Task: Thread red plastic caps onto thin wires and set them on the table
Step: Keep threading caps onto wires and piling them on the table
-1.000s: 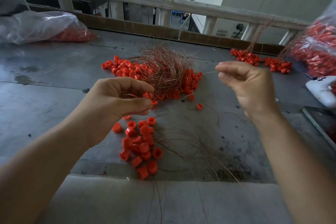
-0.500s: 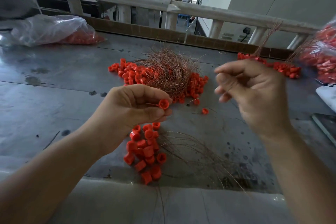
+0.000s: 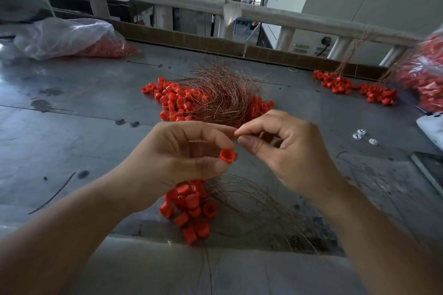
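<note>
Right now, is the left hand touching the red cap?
Touching. Head view shows the left hand pinching the red cap between thumb and finger.

A: What's far back?
B: A pale railing (image 3: 182, 1) — a plugged socket (image 3: 326, 40) behind it.
A: And left?
B: A clear plastic bag (image 3: 62, 36), crumpled. On the right, small white scraps (image 3: 360, 133) near a white device (image 3: 431, 124) at the edge.

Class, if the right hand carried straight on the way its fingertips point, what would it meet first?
Probably the left hand, its forefinger tip nearly touching; the red cap sits just below that line.
</note>
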The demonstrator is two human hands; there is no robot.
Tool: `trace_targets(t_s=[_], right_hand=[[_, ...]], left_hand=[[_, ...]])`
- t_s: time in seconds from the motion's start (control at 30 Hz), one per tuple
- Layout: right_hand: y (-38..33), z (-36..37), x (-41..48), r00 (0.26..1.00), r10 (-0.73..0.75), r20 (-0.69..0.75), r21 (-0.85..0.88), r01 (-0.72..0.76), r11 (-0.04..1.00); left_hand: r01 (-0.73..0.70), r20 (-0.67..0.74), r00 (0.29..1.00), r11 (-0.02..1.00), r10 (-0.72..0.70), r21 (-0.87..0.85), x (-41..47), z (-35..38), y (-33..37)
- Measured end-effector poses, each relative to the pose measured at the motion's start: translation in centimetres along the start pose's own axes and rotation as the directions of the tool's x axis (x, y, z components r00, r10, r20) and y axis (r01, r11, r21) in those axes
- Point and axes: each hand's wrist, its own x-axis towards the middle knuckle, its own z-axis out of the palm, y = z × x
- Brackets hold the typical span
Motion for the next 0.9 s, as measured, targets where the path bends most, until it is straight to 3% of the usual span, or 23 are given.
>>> trace_targets(t_s=[0.13,0.3,0.43,0.53,0.8,0.9], right_hand=[[0.0,0.1,-0.1,0.999,-0.004,-0.032,-0.044,0.003,0.999],[0.0,-0.2,0.1,0.998,-0.040,-0.049,-0.108,0.034,0.994],[0.0,-0.6,0.1,0.986,-0.124,-0.115,-0.294,0.085,0.952],[0.0,-1.1,0.1,0.974,-0.146,-0.173,-0.331,0.082,0.940],[-0.1,-1.0,-0.1,0.979,-0.007,-0.206,-0.177,-0.031,0.984],[0.0,-0.7,0.1,0.964,0.129,-0.232,0.049,-0.121,0.991]], left_hand=[[0.031,-0.066,0.997,0.999,-0.030,0.014,0.1,-0.1,-0.1],[0.028,0.010,1.000,0.999,-0.028,0.027,0.0,-0.2,-0.1],[0.037,0.007,0.999,0.999,-0.037,-0.040,-0.1,-0.5,-0.1],[0.047,0.010,0.999,0.999,-0.047,-0.025,-0.1,-0.5,0.1],[0.067,0.057,0.996,0.998,-0.067,0.005,-0.2,-0.5,-0.1],[0.089,0.085,0.992,0.996,-0.091,0.022,-0.2,-0.5,-0.1]])
